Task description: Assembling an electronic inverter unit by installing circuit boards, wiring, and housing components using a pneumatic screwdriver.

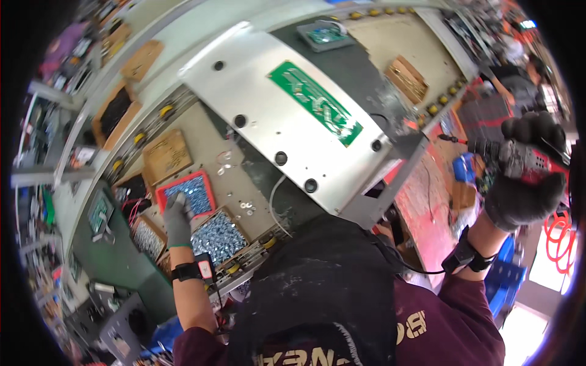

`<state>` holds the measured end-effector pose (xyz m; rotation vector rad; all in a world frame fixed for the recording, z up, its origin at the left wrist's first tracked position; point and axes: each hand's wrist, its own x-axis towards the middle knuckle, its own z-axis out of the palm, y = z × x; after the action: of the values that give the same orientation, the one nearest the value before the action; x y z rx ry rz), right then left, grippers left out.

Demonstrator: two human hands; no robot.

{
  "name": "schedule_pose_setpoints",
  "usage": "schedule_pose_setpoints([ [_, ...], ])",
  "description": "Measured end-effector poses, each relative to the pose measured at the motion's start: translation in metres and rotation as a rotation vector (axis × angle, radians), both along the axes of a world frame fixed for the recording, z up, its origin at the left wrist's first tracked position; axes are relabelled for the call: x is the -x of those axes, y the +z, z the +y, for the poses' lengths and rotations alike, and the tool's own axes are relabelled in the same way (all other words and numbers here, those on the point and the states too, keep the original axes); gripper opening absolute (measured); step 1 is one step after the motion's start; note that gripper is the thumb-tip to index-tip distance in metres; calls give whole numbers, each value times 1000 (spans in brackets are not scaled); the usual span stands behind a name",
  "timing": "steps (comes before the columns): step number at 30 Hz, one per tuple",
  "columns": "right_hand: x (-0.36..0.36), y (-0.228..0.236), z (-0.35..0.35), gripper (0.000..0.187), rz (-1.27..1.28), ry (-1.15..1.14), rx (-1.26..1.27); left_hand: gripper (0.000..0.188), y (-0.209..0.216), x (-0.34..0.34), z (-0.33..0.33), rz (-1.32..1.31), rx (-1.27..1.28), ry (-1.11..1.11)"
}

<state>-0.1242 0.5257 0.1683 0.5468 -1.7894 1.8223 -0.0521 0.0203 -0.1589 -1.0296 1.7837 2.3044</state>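
My left hand [177, 224], in a grey glove, reaches into a red tray [212, 194] of small bluish metal screws [196, 196]. Its fingers are drawn together at the screws; whatever they pinch is too small to make out. Raised at the far right, my right hand [524, 200] wears a dark grey glove and is closed around a red-and-grey power screwdriver [537, 161]. The tool's bit points left. Another dark, glove-like shape [534, 130] shows above the tool; I cannot tell what it belongs to. Between my hands lies a silver metal panel [256, 91] bearing a green circuit board [314, 102].
Beside the red tray stand a box of larger metal fasteners [218, 236], a box of pale pieces [148, 236] and a cardboard box [168, 157]. Loose washers [246, 206] lie nearby. Roller rails [139, 139] edge the bench. A co-worker [519, 82] is at the upper right.
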Motion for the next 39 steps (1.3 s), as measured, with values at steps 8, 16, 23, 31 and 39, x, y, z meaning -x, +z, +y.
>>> schedule_pose_setpoints([
  [8,44,-18,-115,43,-238,742,115,20,130,6,146,364,-901,23],
  [16,46,-37,-170,38,-292,834,99,40,160,32,207,416,-954,-218],
  [23,49,-47,-172,38,-388,814,77,57,156,38,205,341,-666,-353],
  [31,47,-47,-169,36,-205,713,-119,59,162,41,207,264,-648,-435],
  [39,51,-47,-169,36,-133,839,-149,58,161,43,209,238,-632,-439],
])
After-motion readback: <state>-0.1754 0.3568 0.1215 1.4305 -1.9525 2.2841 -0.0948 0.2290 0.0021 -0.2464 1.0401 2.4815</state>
